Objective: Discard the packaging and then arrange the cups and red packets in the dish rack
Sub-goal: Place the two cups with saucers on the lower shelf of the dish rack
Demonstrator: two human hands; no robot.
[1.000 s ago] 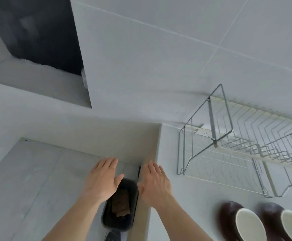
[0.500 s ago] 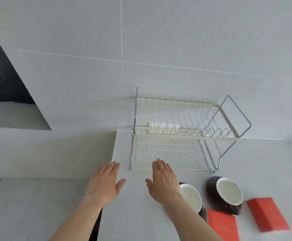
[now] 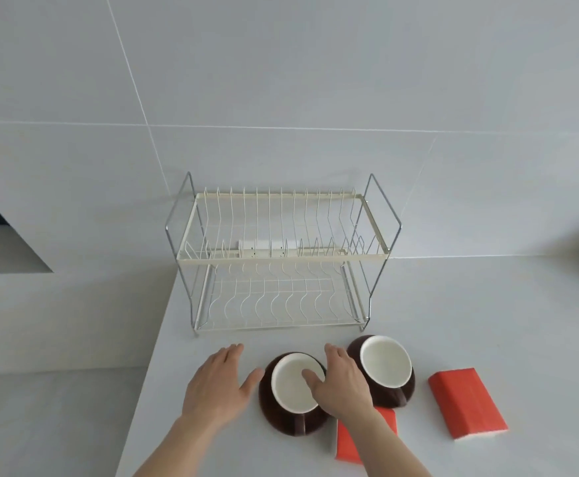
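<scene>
A pale worktop (image 3: pixel 487 304) ran beneath a wall of large grey tiles (image 3: pixel 315 63), with a lower recess visible at the far left. At the back of the worktop, against the wall, stood a two-tier wire dish rack (image 3: pixel 281 259), both tiers bare. Nearest the viewer, the left hand (image 3: pixel 217 387) hovered with fingers spread and thumb out, holding nothing, just to the left of the left cup (image 3: pixel 293 395), a brown cup with a white interior lying tilted toward the camera. The right hand (image 3: pixel 341 382) was likewise spread, its thumb over the white interior of that cup and its fingers reaching between the two cups; whether it touched the rim could not be told. The right cup (image 3: pixel 384 368), of the same kind, lay just beside it. A red packet (image 3: pixel 348 438) lay partly hidden under the right forearm, and a second red packet (image 3: pixel 467 404) lay well apart to the right. No packaging was visible on the worktop, so the discarding step appeared complete and the arranging step was judged to be starting. The next move would call for closing both hands round the left cup and lifting it clear into a tier of the rack.
</scene>
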